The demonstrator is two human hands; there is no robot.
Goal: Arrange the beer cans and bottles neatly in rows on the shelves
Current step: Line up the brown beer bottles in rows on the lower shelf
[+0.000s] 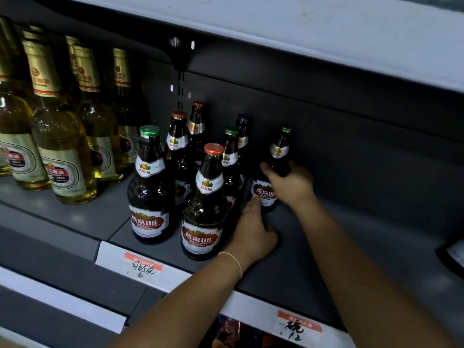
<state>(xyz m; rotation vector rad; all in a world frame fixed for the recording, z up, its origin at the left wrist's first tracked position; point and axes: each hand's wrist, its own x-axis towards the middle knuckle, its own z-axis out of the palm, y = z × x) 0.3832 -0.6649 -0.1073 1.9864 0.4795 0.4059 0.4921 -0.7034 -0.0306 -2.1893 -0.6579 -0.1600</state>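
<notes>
Dark brown glass forms the seven Yanjing U8 beer bottles grouped near the middle of the grey metal shelf (313, 259). Two of them stand close to the front edge: a green-capped bottle (150, 187) and, to its right, an orange-capped bottle (204, 204). Two further orange-capped bottles (178, 151) are lined up behind the green-capped one, towards the dark back panel (364, 136). A second green-capped bottle (230, 159) and a blue-capped bottle (243, 131) are placed behind the front orange-capped one.

The seventh bottle (279, 151), green-capped, is located to the right of the group, near the back of the shelf and apart from the others. It is gripped at the shoulder by the right hand (292, 184), the fingers being curled round the glass from the right. The bottle is held upright; contact between its base and the shelf cannot be confirmed. The left hand (253, 232) is positioned lower, with the fingertips laid against the base of the same bottle just beside its label; the fingers are extended rather than closed round it. A thin bracelet (234, 259) is worn on the left wrist.

Pale yellow bottles (62, 146) with gold foil necks are ranked in rows at the left end of the shelf. Two white price tags with handwritten characters, a left tag (143, 267) and a right tag (298, 325), are fixed to the front edge strip.
</notes>
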